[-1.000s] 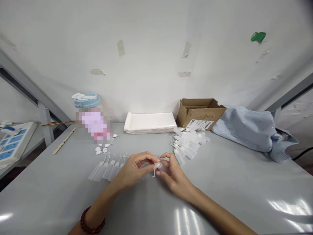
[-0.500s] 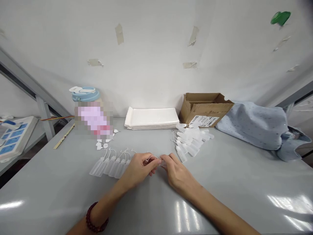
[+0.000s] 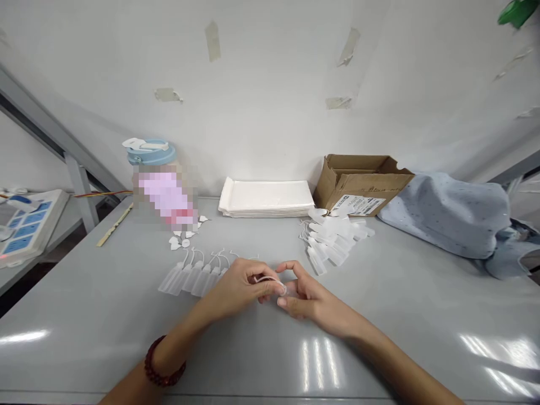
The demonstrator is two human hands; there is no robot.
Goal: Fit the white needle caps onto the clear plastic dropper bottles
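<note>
My left hand (image 3: 238,288) pinches a small clear plastic piece with a white cord (image 3: 270,278) arching over the fingers; most of the piece is hidden by the fingers. My right hand (image 3: 314,298) is just to the right, thumb and index finger spread apart, its fingers close to the piece's end. Partly behind my left hand lies a row of flat translucent plastic pieces (image 3: 196,278) with white cords pointing away from me. A loose pile of similar pieces (image 3: 331,242) sits beyond my right hand. Several small white bits (image 3: 180,243) lie at the back left.
Against the wall lies a stack of white padded envelopes (image 3: 268,198). An open cardboard box (image 3: 358,194) stands right of it, beside a folded light-blue cloth (image 3: 451,216). At the left are a blue-lidded bottle (image 3: 152,153), a thin stick (image 3: 115,225) and a power strip (image 3: 34,225).
My right hand has loosened its pinch and its thumb and index finger have spread, slightly to the right. My left hand keeps hold of the corded piece. The view has shifted slightly.
</note>
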